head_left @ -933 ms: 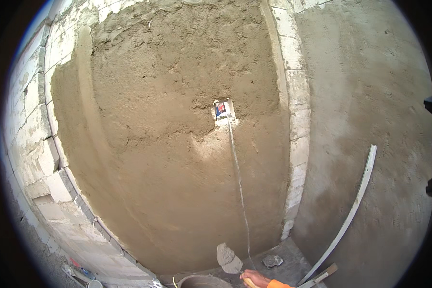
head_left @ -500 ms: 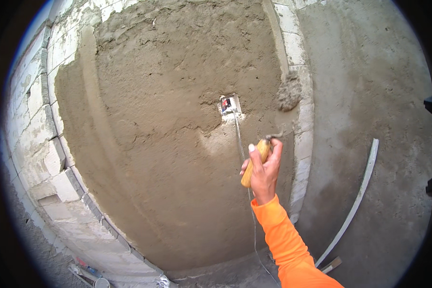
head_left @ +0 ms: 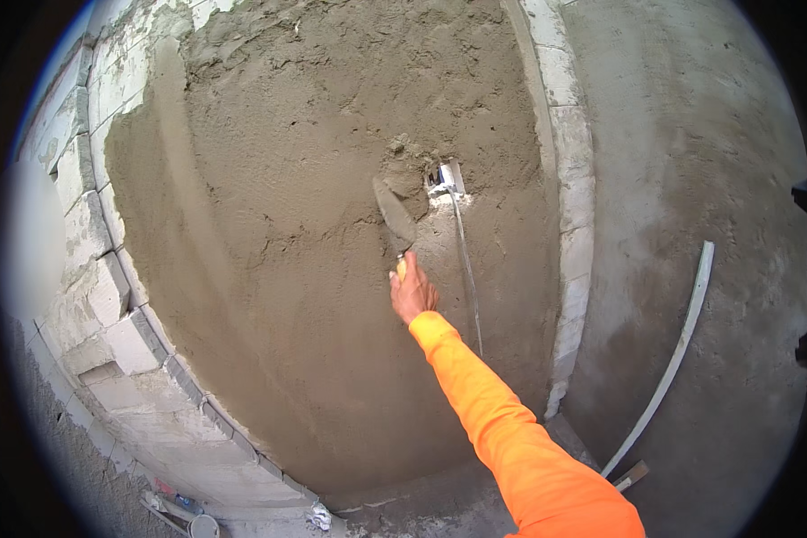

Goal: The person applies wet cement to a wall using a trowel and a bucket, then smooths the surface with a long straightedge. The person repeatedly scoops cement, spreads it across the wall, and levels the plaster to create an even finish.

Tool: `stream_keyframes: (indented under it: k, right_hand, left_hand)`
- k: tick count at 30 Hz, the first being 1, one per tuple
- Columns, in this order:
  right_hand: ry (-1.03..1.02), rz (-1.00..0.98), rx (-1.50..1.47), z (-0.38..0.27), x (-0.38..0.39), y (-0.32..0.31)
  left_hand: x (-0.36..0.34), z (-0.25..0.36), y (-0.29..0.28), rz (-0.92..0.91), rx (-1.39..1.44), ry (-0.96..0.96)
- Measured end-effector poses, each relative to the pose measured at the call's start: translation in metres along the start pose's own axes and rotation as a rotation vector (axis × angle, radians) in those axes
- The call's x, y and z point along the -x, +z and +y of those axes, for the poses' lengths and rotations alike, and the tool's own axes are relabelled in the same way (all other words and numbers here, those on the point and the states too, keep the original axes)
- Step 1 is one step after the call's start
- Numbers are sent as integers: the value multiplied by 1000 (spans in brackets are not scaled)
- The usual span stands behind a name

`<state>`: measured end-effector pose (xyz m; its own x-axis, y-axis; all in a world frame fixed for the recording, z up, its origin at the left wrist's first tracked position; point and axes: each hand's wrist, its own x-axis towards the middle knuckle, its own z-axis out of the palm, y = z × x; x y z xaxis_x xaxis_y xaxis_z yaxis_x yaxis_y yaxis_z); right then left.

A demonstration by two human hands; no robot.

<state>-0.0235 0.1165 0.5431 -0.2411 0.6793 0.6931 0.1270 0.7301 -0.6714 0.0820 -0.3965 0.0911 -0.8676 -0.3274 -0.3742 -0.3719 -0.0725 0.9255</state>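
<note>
My right hand (head_left: 412, 291), in an orange sleeve, is closed around the wooden handle of a trowel (head_left: 394, 213). The trowel's mortar-smeared blade lies against or just off the wet plaster (head_left: 314, 314) on the wall, left of the electrical box (head_left: 445, 181). A rough lump of mortar (head_left: 402, 163) clings to the wall between the blade tip and the box. From the white-edged box a grey cable (head_left: 467, 260) hangs down the wall. My left hand is out of the picture.
Bare pale blocks (head_left: 130, 341) border the plaster at the left, and a block strip (head_left: 572, 197) runs down its right side. A long pale straightedge (head_left: 672, 377) leans at the right. A bucket (head_left: 203, 526) stands at the lower left.
My right hand has swung the trowel left and turned its blade to the wall. The mortar that was on the blade near the block strip now shows on the wall beside the box.
</note>
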Motion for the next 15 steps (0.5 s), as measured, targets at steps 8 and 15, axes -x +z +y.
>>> stream_keyframes:
  k: [8, 15]
  right_hand:
    - [129, -1057, -371, 0, 320, 40]
    - [-263, -2007, 116, 97, 429, -14]
  left_hand:
    - [10, -49, -76, 180, 152, -63]
    - [81, -76, -133, 311, 14, 14]
